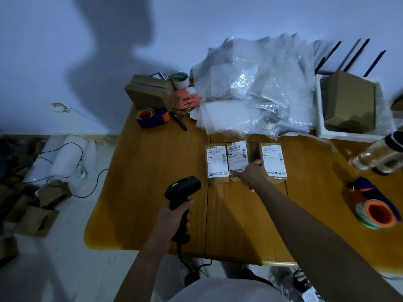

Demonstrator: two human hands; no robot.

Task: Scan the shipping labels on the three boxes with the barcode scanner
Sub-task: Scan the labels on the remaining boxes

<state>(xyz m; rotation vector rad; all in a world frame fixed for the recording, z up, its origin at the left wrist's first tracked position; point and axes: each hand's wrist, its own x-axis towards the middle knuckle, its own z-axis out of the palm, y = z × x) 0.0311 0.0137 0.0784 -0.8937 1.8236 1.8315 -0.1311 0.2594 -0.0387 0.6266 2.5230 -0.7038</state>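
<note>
Three small cardboard boxes with white shipping labels lie in a row on the wooden table [152,171]: the left box [216,163], the middle box [237,155] and the right box [273,162]. My left hand [174,216] grips the handle of a black barcode scanner [182,188], whose green light is lit; its head points toward the boxes, short of the left one. My right hand [253,174] rests on the near end of the middle box, with fingers touching the right box's side. The middle label is partly hidden by that hand.
A heap of bubble wrap [257,88] lies behind the boxes. A tape dispenser [150,116], a pen [180,120] and a brown carton [150,91] sit at the far left. Another tape dispenser [375,208] and a clear bottle [377,155] are at the right. Cartons and cables litter the floor [43,192].
</note>
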